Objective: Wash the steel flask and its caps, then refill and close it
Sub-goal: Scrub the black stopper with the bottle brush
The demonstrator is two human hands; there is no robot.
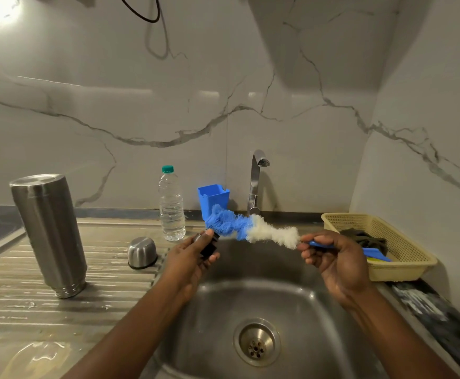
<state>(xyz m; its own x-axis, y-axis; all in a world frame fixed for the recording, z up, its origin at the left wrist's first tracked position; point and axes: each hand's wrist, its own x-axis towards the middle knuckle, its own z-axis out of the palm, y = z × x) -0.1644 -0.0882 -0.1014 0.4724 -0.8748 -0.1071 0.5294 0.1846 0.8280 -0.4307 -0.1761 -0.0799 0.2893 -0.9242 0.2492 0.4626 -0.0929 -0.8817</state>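
Observation:
The steel flask [49, 233] stands upside down on the ribbed drainboard at the left. Its steel outer cap [142, 252] lies mouth-down on the drainboard near the sink's edge. My left hand [193, 255] grips a small black inner cap [209, 246] above the sink. My right hand [332, 258] holds the blue handle of a bottle brush [250, 227]. The brush's blue and white bristles reach left, and their blue tip touches the black cap.
A steel sink [291, 294] with a drain lies below my hands, the tap [256, 181] behind it with no water running. A clear water bottle [171, 206] and a blue holder [213, 198] stand at the back. A beige basket [404, 261] sits at the right.

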